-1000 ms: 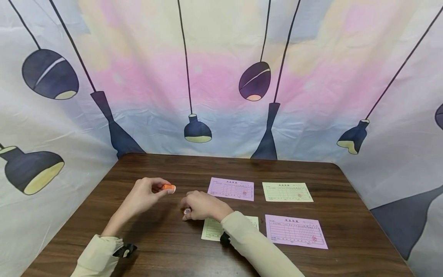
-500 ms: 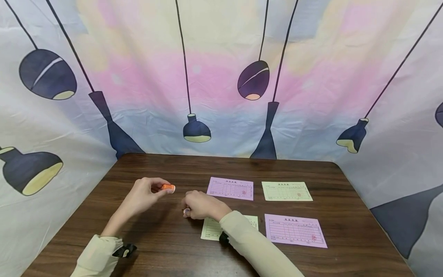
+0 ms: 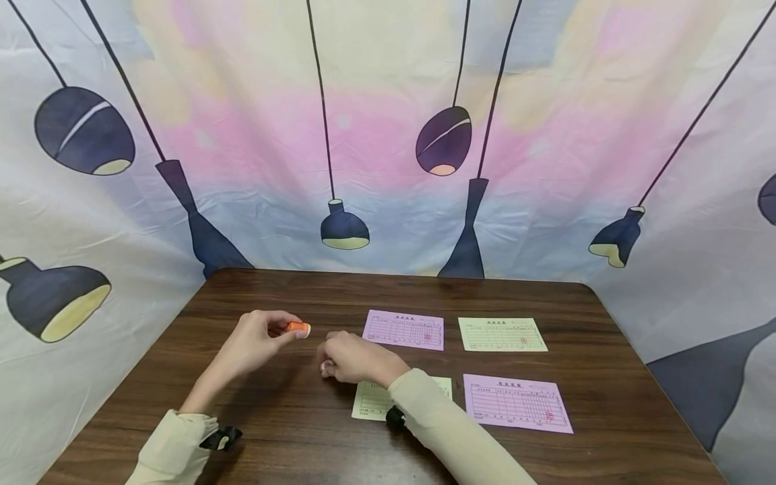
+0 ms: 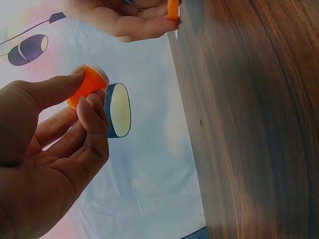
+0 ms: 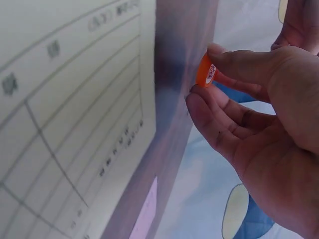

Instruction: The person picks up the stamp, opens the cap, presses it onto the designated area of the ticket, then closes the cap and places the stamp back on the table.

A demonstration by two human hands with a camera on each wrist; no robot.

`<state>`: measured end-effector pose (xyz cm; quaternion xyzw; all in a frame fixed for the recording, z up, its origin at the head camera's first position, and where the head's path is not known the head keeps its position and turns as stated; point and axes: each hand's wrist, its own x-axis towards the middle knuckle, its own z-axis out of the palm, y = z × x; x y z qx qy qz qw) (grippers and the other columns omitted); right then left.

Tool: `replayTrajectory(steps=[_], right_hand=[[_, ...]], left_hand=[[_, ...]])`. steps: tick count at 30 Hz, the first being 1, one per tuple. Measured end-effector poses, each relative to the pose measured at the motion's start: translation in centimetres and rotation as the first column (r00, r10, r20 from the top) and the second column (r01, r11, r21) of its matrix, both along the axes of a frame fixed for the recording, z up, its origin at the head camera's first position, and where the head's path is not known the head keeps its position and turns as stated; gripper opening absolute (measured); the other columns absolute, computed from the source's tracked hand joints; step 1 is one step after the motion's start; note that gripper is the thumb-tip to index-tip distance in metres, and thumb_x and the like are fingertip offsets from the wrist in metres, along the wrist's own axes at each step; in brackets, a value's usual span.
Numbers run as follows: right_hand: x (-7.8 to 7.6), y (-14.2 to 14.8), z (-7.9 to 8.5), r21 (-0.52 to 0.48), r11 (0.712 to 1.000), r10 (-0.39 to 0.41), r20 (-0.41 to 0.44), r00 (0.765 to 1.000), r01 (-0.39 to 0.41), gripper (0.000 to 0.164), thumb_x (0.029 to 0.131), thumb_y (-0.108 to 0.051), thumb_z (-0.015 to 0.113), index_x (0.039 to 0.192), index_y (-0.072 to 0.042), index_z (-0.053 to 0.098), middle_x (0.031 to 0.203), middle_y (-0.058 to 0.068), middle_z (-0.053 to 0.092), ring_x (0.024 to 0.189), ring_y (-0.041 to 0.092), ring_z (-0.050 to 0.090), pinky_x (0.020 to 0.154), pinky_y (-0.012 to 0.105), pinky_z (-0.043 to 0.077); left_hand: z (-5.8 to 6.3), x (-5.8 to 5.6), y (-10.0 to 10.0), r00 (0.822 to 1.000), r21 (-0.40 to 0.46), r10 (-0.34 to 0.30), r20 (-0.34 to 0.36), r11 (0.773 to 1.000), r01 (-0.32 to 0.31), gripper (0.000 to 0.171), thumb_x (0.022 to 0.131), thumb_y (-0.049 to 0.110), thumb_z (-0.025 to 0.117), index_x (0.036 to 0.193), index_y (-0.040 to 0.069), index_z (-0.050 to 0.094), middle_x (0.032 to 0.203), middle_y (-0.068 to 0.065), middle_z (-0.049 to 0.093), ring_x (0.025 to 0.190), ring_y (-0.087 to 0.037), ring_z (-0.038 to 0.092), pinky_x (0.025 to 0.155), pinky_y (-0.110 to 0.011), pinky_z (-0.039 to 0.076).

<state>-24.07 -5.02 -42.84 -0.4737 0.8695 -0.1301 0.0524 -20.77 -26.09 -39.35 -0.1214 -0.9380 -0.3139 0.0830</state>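
My left hand (image 3: 257, 343) pinches a small round orange stamp (image 4: 87, 87) with a whitish rim between thumb and fingers, above the left half of the table. Just right of it, my right hand (image 3: 351, 357) pinches a short orange cap (image 5: 203, 69) with a round printed label on its face. The cap and the stamp are apart. Beneath the right forearm lies a pale green form (image 3: 370, 402), partly covered by the arm. Behind the right hand is a purple form (image 3: 403, 330) with a red stamp mark.
Farther right on the dark wooden table (image 3: 285, 444) lie a second green form (image 3: 503, 335) and a second purple form (image 3: 515, 404), both with red marks. A cloth backdrop (image 3: 388, 168) printed with lamps hangs behind the table.
The stamp in my left hand has shifted slightly to the right. My right hand stays nearly in place, with the cap tilted a little. The forms lie as before.
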Motion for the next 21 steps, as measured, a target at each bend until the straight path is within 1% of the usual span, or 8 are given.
replayTrajectory(steps=[5,7,10,12,17,21], right_hand=[[0.1,0.8,0.7,-0.012,1.000,0.006,-0.019,1.000,-0.006,0.006,0.095,-0.018,0.066,0.090,-0.018,0.070,0.085,-0.009,0.060,0.077,0.002,0.050,0.066,0.013,0.043],[0.1,1.3,1.0,-0.027,1.000,0.000,-0.014,1.000,-0.001,0.005,0.094,-0.018,0.066,0.091,-0.017,0.070,0.086,-0.008,0.061,0.077,0.001,0.050,0.065,0.012,0.043],[0.4,2.3,1.5,-0.061,0.998,-0.011,-0.002,1.000,0.011,0.005,0.094,-0.018,0.067,0.095,-0.014,0.071,0.090,-0.005,0.063,0.079,0.001,0.053,0.066,0.012,0.045],[0.5,3.2,2.0,-0.091,0.996,-0.020,0.010,1.000,0.021,0.010,0.094,-0.018,0.068,0.101,-0.013,0.072,0.095,-0.003,0.065,0.083,0.001,0.057,0.070,0.011,0.047],[0.9,5.4,3.0,-0.161,0.985,-0.050,0.033,0.998,0.055,0.017,0.093,-0.020,0.069,0.107,-0.012,0.072,0.098,-0.002,0.064,0.084,0.001,0.060,0.073,0.011,0.049],[1.3,7.0,3.6,-0.222,0.971,-0.074,0.056,0.996,0.084,0.021,0.094,-0.020,0.067,0.112,-0.010,0.070,0.100,-0.002,0.065,0.086,0.001,0.062,0.074,0.012,0.050]], left_hand=[[0.0,-0.1,0.4,1.000,0.029,-0.016,0.001,0.999,0.016,0.019,0.085,0.037,0.076,0.098,0.024,0.075,0.088,0.006,0.074,0.076,-0.012,0.069,0.064,-0.022,0.052],[-0.1,-0.2,0.6,1.000,0.047,-0.029,-0.002,0.998,0.029,0.018,0.085,0.038,0.076,0.097,0.025,0.075,0.087,0.007,0.074,0.075,-0.010,0.068,0.064,-0.022,0.053],[-0.3,-0.2,1.0,0.999,0.084,-0.052,0.005,0.995,0.052,0.018,0.084,0.038,0.077,0.097,0.026,0.075,0.086,0.008,0.074,0.073,-0.008,0.067,0.064,-0.022,0.053],[-0.4,-0.2,1.3,0.997,0.118,-0.070,0.016,0.991,0.068,0.018,0.083,0.039,0.077,0.096,0.027,0.075,0.086,0.008,0.074,0.072,-0.007,0.067,0.065,-0.023,0.054],[-0.5,-0.1,2.2,0.990,0.228,-0.117,0.084,0.969,0.095,0.021,0.083,0.042,0.077,0.097,0.027,0.075,0.089,0.005,0.076,0.076,-0.010,0.070,0.068,-0.025,0.056],[-0.4,0.1,2.9,0.978,0.313,-0.166,0.125,0.942,0.120,0.021,0.083,0.038,0.078,0.099,0.025,0.075,0.092,0.003,0.076,0.083,-0.019,0.073,0.072,-0.031,0.059]])
